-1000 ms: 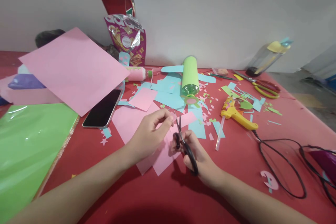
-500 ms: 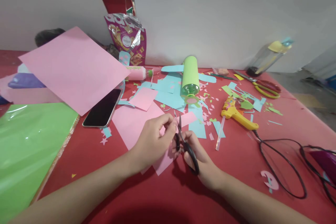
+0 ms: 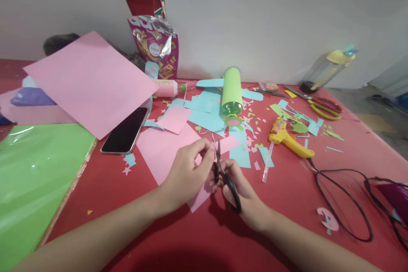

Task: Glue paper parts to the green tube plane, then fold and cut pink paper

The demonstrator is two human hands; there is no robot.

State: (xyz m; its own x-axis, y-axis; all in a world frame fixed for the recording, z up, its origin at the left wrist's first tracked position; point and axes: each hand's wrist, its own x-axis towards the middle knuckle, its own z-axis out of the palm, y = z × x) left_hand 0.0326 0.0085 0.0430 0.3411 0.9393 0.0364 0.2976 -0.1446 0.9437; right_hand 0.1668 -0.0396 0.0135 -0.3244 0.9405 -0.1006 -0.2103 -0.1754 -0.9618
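Note:
My right hand [image 3: 240,191] grips a pair of scissors [image 3: 232,191] with black handles, their blades slightly apart and pointing away from me. My left hand [image 3: 189,170] is closed in a pinch right beside the blades, on what looks like a small piece of pink paper [image 3: 214,148] mostly hidden by the fingers. Under both hands lies a larger pink sheet [image 3: 159,148], partly covered by the left hand. Just beyond the scissor tips is a pink strip [image 3: 229,143]. A small pink rectangle [image 3: 174,119] rests farther back on the pink sheet.
Behind the hands lies a green-wrapped bottle [image 3: 232,89] with blue paper wings, among paper scraps. A yellow glue gun [image 3: 288,140] with a black cord is at the right, larger scissors [image 3: 323,108] behind it. A phone [image 3: 126,131] and green packet [image 3: 38,178] are at left.
Both hands, the scissors and the paper keep nearly the same position. The whole view has shifted very slightly.

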